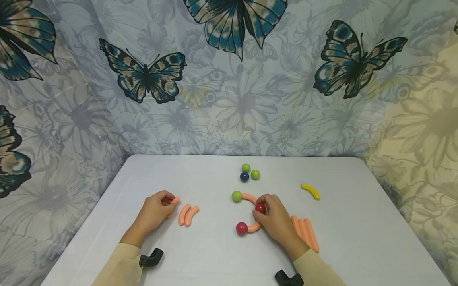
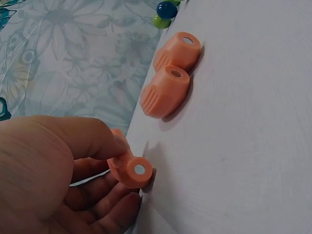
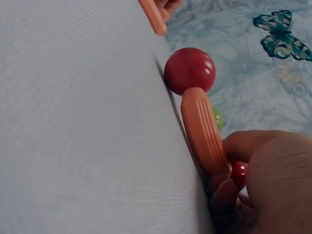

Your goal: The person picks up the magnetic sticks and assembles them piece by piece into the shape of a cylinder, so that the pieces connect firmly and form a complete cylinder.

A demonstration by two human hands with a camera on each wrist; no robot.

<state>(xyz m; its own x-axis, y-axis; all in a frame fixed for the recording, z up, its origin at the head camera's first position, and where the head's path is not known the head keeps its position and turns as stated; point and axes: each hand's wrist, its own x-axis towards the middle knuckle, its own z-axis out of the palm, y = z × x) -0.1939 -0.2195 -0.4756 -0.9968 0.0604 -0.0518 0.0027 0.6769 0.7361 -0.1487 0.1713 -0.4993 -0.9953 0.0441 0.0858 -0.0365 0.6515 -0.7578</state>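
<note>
My left hand [image 1: 154,210] pinches an orange curved magnetic rod [image 2: 139,178] between thumb and fingers, a round magnet showing at its end. Just right of it, two similar curved rods [image 1: 192,216] lie side by side on the table. With thumb and fingers, my right hand [image 1: 277,222] grips a red ball [image 1: 260,208] where two curved rods meet. The upper rod [image 1: 249,198] ends at a green ball [image 1: 237,196], the lower rod [image 3: 204,136] at another red ball [image 3: 190,71]. Together they form an arc that opens leftward. Fingers partly hide the gripped ball.
Two green balls [image 1: 255,174] and a dark blue ball [image 1: 244,176] sit together towards the back of the white table [image 1: 171,171]. A yellow curved rod [image 1: 311,191] lies at right. Several straight orange rods [image 1: 309,234] lie beside my right forearm.
</note>
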